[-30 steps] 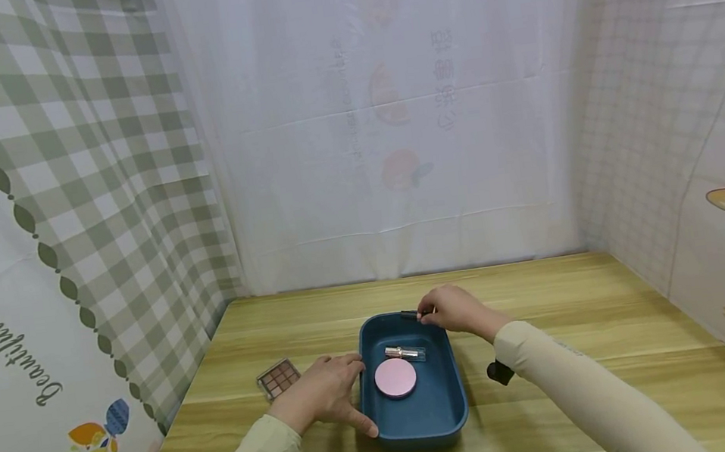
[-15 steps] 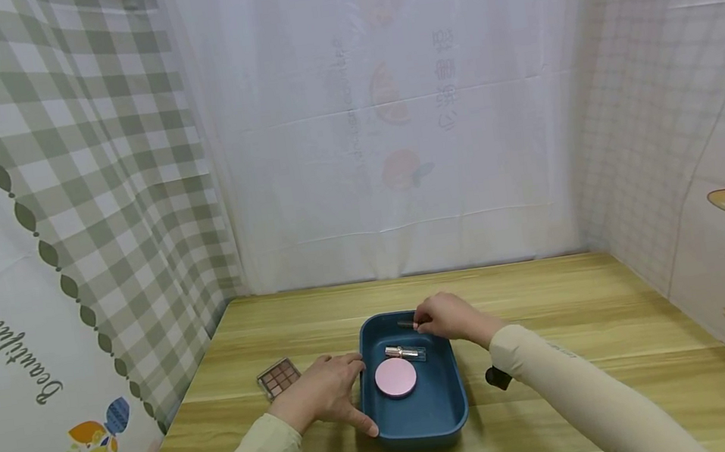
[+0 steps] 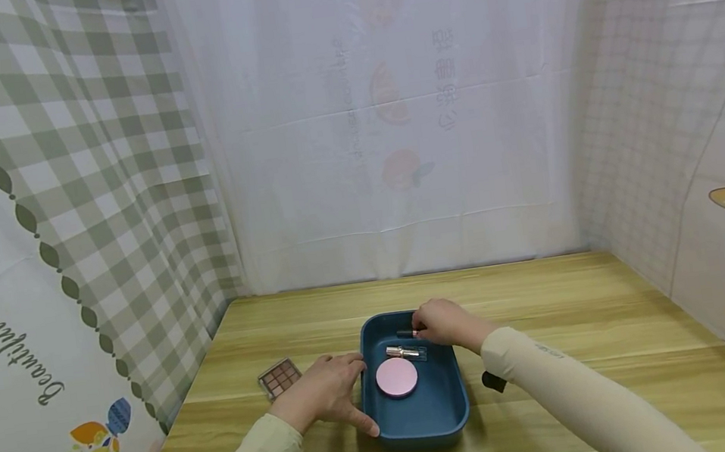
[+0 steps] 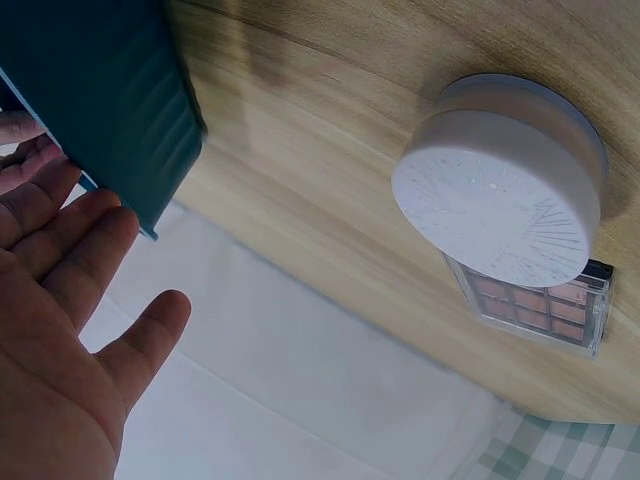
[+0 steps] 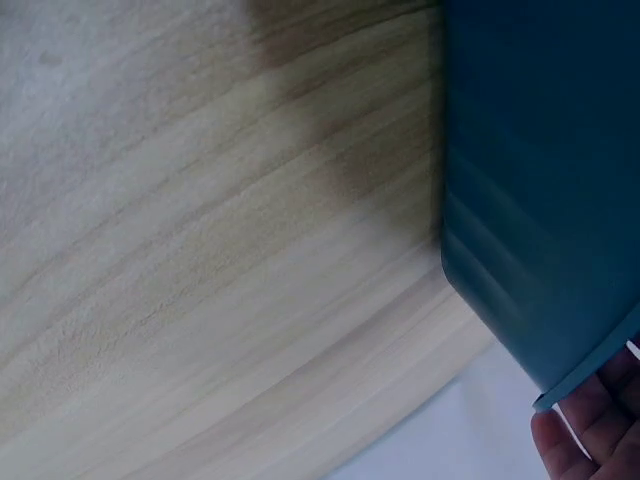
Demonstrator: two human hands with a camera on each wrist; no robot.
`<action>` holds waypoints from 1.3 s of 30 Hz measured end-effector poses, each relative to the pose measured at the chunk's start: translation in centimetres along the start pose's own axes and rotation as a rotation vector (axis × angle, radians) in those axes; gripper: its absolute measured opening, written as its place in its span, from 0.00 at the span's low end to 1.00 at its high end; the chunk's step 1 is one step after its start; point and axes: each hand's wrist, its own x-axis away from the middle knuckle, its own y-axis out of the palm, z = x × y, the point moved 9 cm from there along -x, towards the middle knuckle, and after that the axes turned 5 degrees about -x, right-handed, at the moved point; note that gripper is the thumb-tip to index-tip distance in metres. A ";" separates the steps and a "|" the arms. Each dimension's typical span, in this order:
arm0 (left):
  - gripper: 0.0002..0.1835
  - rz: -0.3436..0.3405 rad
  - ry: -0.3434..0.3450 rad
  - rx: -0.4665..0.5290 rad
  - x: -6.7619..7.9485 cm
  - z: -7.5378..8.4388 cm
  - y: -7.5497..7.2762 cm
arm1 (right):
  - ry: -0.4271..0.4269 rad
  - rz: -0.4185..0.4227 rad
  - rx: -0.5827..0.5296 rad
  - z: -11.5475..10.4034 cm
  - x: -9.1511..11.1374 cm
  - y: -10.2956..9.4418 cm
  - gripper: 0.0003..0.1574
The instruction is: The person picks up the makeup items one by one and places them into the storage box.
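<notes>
A dark blue oblong bin [image 3: 437, 403] stands on the table. My left hand [image 3: 329, 392] rests along its left rim, fingers extended and thumb by the near corner. Over the far right rim reaches my right hand [image 3: 445, 322], pinching a slim tube with a black end [image 3: 406, 333] that lies level inside the far end. The fingers hide the tube's other end. On the bin's floor are a lipstick with a clear cap [image 3: 405, 352] and a round pink compact [image 3: 397, 378]. In the right wrist view, fingertips [image 5: 585, 430] show at the bin's rim.
An eyeshadow palette [image 3: 279, 378] lies left of the bin. Near it, in the left wrist view, stands a round white-topped container [image 4: 495, 195], hidden by the left arm in the head view. A black device [image 3: 493, 381] hangs under the right wrist. Curtains [image 3: 407, 251] border the table.
My right hand has come nearer and lower over the bin, bringing the slim tube from the far rim down inside. My left hand has stayed in place.
</notes>
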 end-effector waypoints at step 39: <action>0.58 0.009 0.011 -0.002 0.1 0.2 -0.1 | -0.015 0.056 -0.081 -0.4 1.1 -1.0 0.19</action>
